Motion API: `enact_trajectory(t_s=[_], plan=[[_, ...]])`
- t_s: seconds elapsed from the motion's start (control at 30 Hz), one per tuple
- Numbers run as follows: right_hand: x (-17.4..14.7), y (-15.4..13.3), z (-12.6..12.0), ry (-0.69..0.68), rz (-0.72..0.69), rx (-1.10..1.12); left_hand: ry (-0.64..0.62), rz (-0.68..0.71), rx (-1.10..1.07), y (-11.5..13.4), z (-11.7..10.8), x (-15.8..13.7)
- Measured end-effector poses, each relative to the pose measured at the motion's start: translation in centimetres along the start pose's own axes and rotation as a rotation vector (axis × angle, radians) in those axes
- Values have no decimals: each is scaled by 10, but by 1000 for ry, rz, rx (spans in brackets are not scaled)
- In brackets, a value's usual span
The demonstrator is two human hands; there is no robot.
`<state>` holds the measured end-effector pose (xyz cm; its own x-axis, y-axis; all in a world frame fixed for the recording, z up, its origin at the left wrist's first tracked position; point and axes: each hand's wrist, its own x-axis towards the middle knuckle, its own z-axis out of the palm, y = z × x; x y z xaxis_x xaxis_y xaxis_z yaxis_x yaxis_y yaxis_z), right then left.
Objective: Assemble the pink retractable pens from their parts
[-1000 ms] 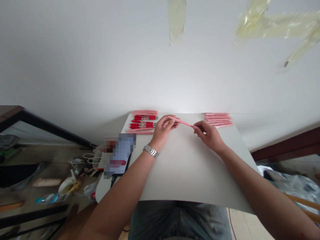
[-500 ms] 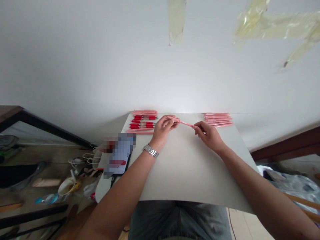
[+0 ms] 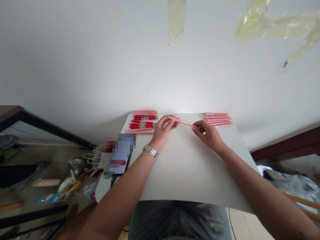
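Note:
A slim pink pen (image 3: 185,123) spans the gap between my two hands above the table, sloping down a little toward the right. My left hand (image 3: 165,126), with a metal-band watch (image 3: 150,150) at the wrist, is closed round its left end. At the other end, the fingers and thumb of my right hand (image 3: 206,133) pinch the tip, which they partly hide. Several red pens with clear barrels (image 3: 142,125) lie left of my left hand, between bundles of slim pink pens (image 3: 145,112). Behind my right hand is another row of pink pens (image 3: 218,119).
The white table (image 3: 190,176) stands against a white wall with yellowed tape (image 3: 177,23). A phone with a blurred screen (image 3: 120,156) rests at the table's left edge, with cables beside it. On the floor at left are a cup (image 3: 67,186) and a plastic bottle (image 3: 47,199).
My right hand's fingers have shifted slightly at the pen's right end, the thumb now lower and more apart from the forefinger. My left hand has stayed in place.

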<state>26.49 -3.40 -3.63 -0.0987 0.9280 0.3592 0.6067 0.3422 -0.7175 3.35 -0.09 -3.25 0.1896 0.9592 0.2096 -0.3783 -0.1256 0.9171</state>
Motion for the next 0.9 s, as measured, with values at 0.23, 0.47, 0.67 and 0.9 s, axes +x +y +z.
enact_trajectory(t_s=[0.23, 0.47, 0.67, 0.9], plan=[[-2, -7, -5, -67, -45, -17, 4, -1, 2, 0, -1, 0], [-2, -10, -4, -40, -4, 40, 1, -7, 6, 0, -1, 0], [-2, 0, 1, 9, -13, 61, 10, 2, 2, -2, -2, 0], [-2, -3, -1, 24, 12, 8, 10, -10, 1, 0, -2, 0]])
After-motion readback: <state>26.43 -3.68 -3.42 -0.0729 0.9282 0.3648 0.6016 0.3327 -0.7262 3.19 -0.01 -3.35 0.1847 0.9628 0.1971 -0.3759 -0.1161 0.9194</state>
